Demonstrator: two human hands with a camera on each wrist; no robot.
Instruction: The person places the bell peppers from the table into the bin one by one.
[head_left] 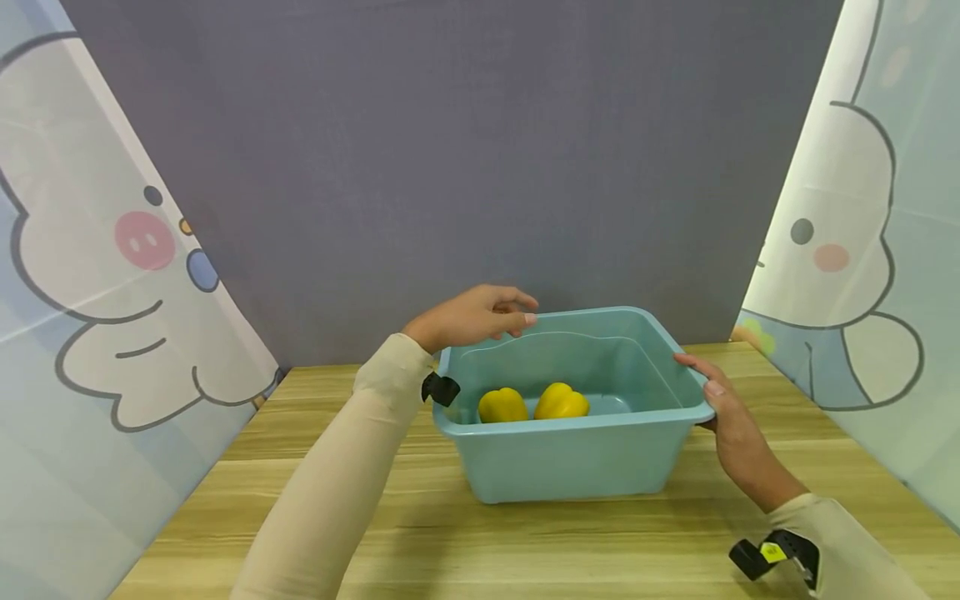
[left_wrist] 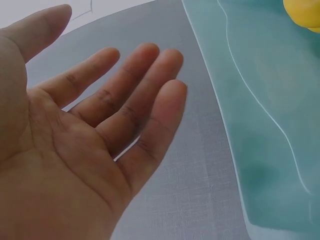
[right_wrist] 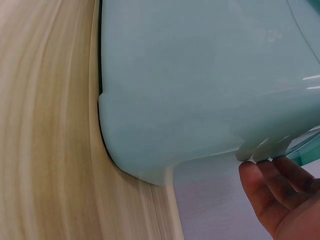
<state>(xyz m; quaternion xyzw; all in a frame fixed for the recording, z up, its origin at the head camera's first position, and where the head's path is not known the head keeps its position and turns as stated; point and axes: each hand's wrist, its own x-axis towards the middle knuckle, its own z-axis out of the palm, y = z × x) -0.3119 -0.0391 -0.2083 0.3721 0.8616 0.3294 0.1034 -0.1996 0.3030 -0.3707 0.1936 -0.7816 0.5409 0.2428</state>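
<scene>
A light blue-green plastic basin (head_left: 570,462) stands on the wooden table, and two yellow bell peppers (head_left: 502,406) lie inside it toward the left. My left hand (head_left: 476,317) hovers over the basin's back left rim, holding nothing. In the left wrist view, its fingers (left_wrist: 142,70) are loosely spread beside the basin wall (left_wrist: 260,125). At the right side, my right hand (head_left: 735,433) grips the basin's rim, thumb on the edge. The right wrist view shows its fingertips (right_wrist: 250,172) against the outer wall beneath the rim.
The wooden table (head_left: 360,533) runs up to a grey panel (head_left: 480,150) behind the basin. Curtains with cartoon figures (head_left: 832,242) hang on both sides. Each wrist wears a black strapped camera (head_left: 441,388).
</scene>
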